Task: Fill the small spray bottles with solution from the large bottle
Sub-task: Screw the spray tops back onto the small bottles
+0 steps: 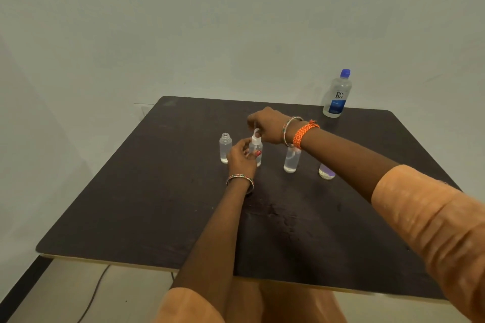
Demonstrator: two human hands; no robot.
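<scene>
A: Where are the hands?
B: Left hand [240,156] grips a spray bottle [256,151] mid-surface [131,204]; right hand [265,123] pinches its spray top [256,134].
A: The big bottle [337,94]?
B: Capped, upright at the far right corner

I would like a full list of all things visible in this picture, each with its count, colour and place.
Large clear plastic bottle with blue cap: one, far right table corner.
Open small clear bottle: one, capless, left of the held one.
Small clear spray bottle being held: one, table centre.
Small clear bottle under the right wrist: one, top hidden.
Small item with purple band: one, partly hidden by the right forearm.
Dark brown table: one.
Dark cable: one, on the floor.
Left hand: grips the bottle body.
Right hand: fingers at its white spray top.
</scene>
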